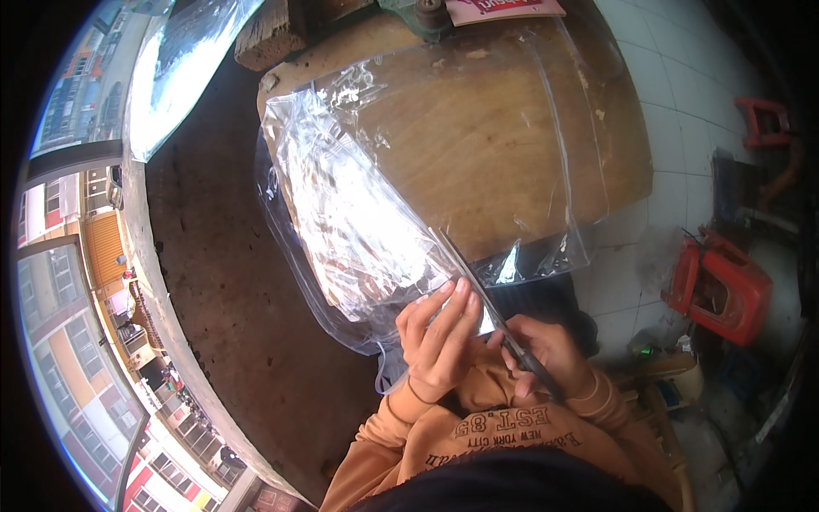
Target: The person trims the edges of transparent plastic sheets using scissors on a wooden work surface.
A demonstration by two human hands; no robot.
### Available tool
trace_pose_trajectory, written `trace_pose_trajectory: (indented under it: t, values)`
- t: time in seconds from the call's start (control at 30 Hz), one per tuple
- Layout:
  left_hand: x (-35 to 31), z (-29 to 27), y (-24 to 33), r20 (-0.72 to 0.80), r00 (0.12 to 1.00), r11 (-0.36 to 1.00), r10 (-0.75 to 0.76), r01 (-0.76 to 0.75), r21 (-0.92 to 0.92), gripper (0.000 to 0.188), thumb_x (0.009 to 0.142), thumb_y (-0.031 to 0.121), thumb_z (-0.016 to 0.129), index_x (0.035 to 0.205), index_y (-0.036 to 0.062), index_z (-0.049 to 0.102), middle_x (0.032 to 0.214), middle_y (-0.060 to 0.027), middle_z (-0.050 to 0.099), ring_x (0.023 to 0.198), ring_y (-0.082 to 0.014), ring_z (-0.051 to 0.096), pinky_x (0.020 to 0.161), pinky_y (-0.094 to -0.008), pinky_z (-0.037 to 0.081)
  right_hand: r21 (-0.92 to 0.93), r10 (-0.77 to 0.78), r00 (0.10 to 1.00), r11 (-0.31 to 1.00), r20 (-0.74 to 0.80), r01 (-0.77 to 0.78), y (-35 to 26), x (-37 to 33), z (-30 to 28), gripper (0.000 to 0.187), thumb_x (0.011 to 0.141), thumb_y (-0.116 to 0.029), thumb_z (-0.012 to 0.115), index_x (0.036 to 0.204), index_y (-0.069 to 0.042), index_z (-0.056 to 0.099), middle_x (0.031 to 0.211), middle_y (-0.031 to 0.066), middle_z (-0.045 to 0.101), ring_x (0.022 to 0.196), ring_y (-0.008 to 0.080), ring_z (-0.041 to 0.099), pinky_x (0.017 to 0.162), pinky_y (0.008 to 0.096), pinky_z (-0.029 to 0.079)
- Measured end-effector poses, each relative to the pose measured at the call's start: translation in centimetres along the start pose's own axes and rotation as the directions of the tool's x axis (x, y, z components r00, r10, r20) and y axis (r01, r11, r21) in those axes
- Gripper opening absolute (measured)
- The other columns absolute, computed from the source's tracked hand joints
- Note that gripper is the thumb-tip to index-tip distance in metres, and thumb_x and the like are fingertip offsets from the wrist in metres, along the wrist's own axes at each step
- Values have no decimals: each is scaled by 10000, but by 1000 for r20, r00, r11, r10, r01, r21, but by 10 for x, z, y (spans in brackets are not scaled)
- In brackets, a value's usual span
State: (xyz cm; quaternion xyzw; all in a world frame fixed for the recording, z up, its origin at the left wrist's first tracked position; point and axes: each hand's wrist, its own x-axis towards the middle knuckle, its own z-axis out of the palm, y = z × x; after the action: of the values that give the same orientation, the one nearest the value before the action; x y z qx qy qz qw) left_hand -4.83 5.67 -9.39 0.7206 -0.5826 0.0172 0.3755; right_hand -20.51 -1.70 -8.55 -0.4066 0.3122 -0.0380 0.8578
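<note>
A stack of clear, shiny plastic film (341, 205) lies creased over the left part of a wooden table, its near corner reaching my hands. My left hand (439, 333) is closed on that near corner, fingertips pressed against the film. In my right hand (546, 350) is a long, narrow, dark scissors-like tool (478, 286), its handle end toward my body and its thin tip pointing away along the film's right edge. My fingers hide most of its handle, and part of my left fingertips lies beside the blade.
The wooden table (478, 145) carries another wide clear plastic sheet (546, 256), hanging past its near edge. A wooden block (270, 34), a green metal part (429, 19) and a pink-and-white packet (503, 8) sit at the far side. Red plastic stools (725, 294) stand on the tiled floor at right.
</note>
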Motion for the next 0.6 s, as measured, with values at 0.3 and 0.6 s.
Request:
trace_pose_trajectory:
  t: [0.3,0.6]
  values:
    - [-5,-2,-1,43,998,999,46,-47,6,309,684,73,685,989,29,661,1048,-92,658,967,-219,613,830,-322,412,197,53,995,978,88,-69,-3,1,-1,686,595,-280,878,1088,-11,484,790,-22,440,748,48,418,636,177,384]
    - [0,-4,2,-40,986,950,-165,148,-275,336,658,-145,520,980,-90,601,978,-236,643,926,-334,641,849,-352,494,52,142,990,989,-18,-141,0,1,-5,708,605,-371,854,1080,13,498,787,11,450,701,65,421,588,185,360]
